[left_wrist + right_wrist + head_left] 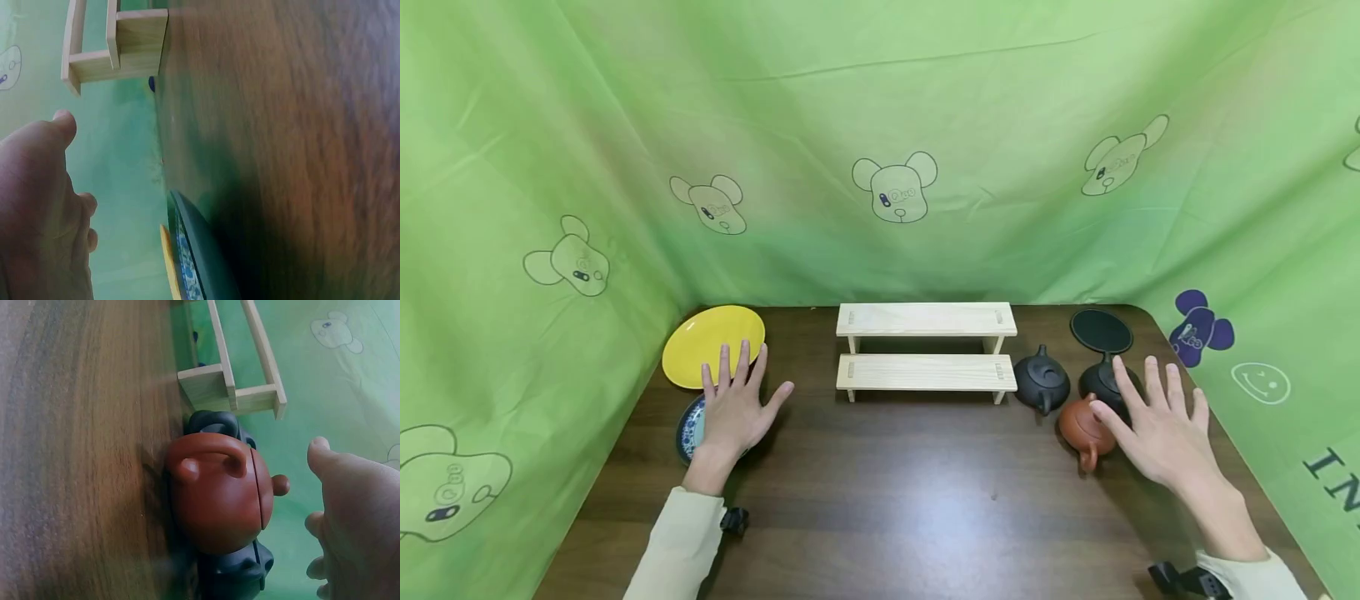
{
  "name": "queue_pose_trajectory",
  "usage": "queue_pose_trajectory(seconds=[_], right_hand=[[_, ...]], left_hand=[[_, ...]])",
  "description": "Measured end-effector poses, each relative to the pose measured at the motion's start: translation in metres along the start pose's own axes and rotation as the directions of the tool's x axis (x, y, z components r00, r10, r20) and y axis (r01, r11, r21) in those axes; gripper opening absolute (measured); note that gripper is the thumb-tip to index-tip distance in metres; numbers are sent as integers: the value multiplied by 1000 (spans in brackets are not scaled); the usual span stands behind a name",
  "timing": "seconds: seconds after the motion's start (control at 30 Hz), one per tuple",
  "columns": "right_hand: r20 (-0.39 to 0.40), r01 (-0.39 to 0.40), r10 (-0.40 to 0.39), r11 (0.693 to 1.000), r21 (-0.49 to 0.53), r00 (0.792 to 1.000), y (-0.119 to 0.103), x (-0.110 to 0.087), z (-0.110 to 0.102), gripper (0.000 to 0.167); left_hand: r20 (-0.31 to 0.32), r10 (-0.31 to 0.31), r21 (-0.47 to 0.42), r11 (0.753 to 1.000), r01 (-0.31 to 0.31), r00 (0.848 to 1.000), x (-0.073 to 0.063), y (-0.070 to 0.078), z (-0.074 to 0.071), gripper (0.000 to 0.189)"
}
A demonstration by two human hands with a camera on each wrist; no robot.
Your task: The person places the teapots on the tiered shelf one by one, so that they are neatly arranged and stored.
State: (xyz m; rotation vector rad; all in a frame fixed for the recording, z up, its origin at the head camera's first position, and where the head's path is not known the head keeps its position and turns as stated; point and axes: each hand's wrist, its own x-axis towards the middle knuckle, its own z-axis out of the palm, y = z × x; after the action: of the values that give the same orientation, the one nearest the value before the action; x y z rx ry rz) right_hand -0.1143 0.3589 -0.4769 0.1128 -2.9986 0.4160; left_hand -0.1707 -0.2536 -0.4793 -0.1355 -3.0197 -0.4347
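Note:
My left hand [735, 417] hovers with fingers spread over a dark-rimmed blue-and-white plate [689, 429], hiding much of it. Just beyond its fingertips a yellow plate [703, 342] leans by the green cloth. On the other side my right hand [1168, 437] is held above the table with fingers spread, holding nothing. Close to its thumb stands a reddish-brown teapot [215, 494], handle toward me. Behind that, a black teapot [1105, 383] is partly covered by the right fingers. Another black teapot [1042, 383] sits to the left, beside the wooden stand.
A pale two-step wooden stand [925, 372] occupies the back centre of the brown table [910, 500]. At the back right is a round black plate [1101, 331]. Green cloth [805, 125] with bear-like prints hangs around the table's back and sides.

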Motion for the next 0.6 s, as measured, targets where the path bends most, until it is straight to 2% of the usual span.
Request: queue_pose_trajectory(seconds=[0.2, 0.4, 0.47, 0.6], right_hand=[[-56, 23, -23, 1000, -12, 998, -5, -5, 0, 79], [-154, 21, -20, 1000, 9, 988, -10, -19, 5, 73], [-190, 21, -14, 999, 36, 982, -10, -24, 8, 70], [-275, 25, 3, 995, 99, 961, -9, -35, 15, 63]], left_hand=[[-42, 12, -26, 1000, -13, 999, -4, 10, 7, 87], [-116, 47, -122, 991, -61, 992, -14, 19, 21, 82], [-118, 62, -169, 982, -82, 991, -17, 25, 25, 79], [-77, 84, -253, 962, -100, 994, -21, 39, 32, 75]])
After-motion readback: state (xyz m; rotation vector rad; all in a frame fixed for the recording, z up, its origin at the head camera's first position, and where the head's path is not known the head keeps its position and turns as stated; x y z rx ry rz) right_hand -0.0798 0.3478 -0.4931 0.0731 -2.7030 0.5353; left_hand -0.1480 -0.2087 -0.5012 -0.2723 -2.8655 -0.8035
